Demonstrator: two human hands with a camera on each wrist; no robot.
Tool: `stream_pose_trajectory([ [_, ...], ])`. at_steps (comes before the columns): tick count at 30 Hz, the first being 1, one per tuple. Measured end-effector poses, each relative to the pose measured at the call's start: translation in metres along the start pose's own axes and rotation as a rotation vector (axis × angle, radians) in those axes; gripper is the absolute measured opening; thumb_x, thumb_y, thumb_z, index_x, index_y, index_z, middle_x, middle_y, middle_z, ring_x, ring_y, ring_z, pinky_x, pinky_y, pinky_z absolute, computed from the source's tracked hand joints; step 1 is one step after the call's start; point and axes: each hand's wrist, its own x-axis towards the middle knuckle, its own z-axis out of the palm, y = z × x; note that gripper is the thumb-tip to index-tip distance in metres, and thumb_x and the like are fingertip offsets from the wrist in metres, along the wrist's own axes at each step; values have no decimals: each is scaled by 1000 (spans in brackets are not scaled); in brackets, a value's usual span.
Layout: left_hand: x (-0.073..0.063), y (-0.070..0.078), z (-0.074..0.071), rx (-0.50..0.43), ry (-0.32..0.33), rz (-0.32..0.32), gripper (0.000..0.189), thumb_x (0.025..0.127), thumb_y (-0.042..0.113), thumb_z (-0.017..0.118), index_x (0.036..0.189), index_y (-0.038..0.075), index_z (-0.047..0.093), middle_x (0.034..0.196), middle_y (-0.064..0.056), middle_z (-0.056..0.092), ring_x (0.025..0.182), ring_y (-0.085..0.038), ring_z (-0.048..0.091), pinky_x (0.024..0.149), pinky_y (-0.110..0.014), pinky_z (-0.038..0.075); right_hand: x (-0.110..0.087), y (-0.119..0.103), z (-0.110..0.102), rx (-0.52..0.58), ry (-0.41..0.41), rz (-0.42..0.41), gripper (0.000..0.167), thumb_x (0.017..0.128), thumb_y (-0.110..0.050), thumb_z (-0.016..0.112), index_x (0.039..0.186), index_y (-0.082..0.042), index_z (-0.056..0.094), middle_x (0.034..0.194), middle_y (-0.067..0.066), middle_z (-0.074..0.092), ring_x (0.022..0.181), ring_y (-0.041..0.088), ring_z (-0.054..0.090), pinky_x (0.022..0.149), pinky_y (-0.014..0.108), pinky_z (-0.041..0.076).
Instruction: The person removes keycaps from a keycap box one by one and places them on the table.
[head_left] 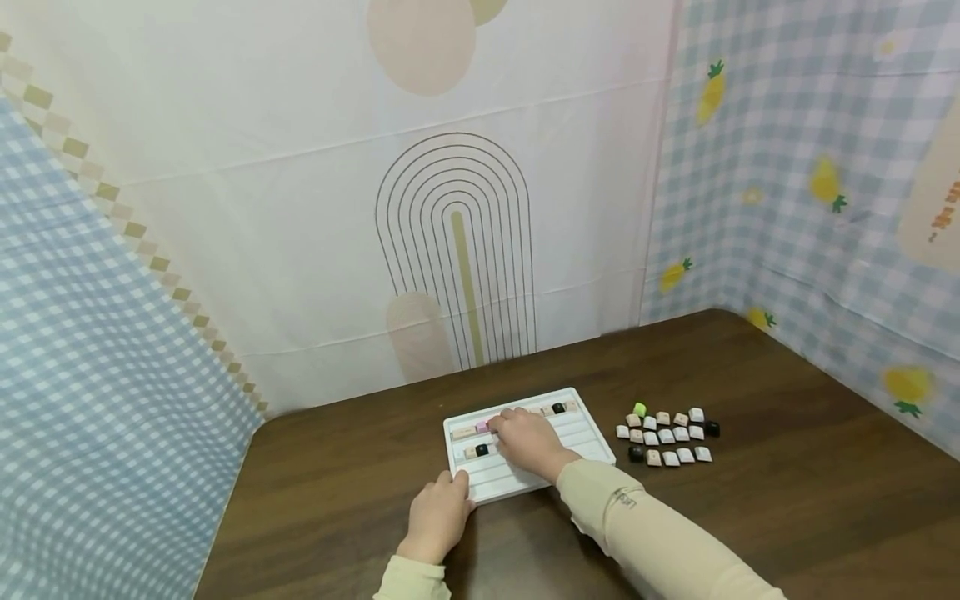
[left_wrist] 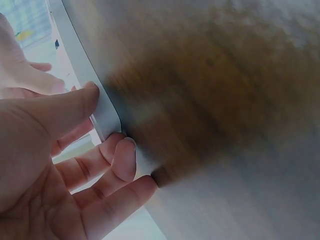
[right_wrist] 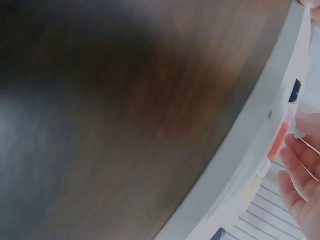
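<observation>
Pinching is what the right hand (head_left: 527,442) is doing: its thumb and index finger are holding a small white block, apparently a plastic keycap (right_wrist: 299,133), over the shallow white plastic tray with ridged rows (head_left: 504,490), just beside a red rectangular keycap (right_wrist: 278,142) that is sitting in the far row. The left hand (head_left: 438,511) is gripping the tray's near left corner, thumb against the edge, fingers bending around the corner.

The white block is probably weighing very little; it is looking stiff, smooth and hard to break, though its smallness may be making it slippery. Opposite side walls are likely offering the best hold, leaving top and base free. The tray is looking light and rigid, perhaps prone to sliding on the dark brown wood-grain table (head_left: 322,492), so its corner is giving a sensible hold.
</observation>
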Motion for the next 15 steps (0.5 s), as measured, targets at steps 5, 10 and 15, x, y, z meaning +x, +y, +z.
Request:
stream_pose_trajectory([
  [5, 0, 1, 0, 1, -3, 4, 27, 71, 20, 73, 74, 10, 48, 69, -9, 52, 53, -28, 53, 47, -37, 41, -9, 18, -21, 94, 20, 26, 15, 81, -13, 65, 96, -11, 66, 94, 4, 66, 88, 23, 63, 71, 38, 52],
  [10, 3, 1, -1, -1, -10, 7, 27, 72, 19, 73, 74, 9, 48, 68, -9, 52, 53, -28, 53, 47, -37, 42, -24, 52, -53, 98, -2, 75, 17, 83, -16, 65, 100, -13, 65, 96, 2, 65, 86, 20, 62, 67, 36, 51],
  [15, 2, 2, 0, -1, -21, -2, 26, 73, 19, 73, 75, 8, 49, 69, -10, 53, 54, -29, 54, 48, -38, 43, -49, 94, -75, 69, -6, 115, 17, 85, -18, 64, 102, -12, 65, 98, 3, 65, 86, 20, 61, 66, 35, 50],
])
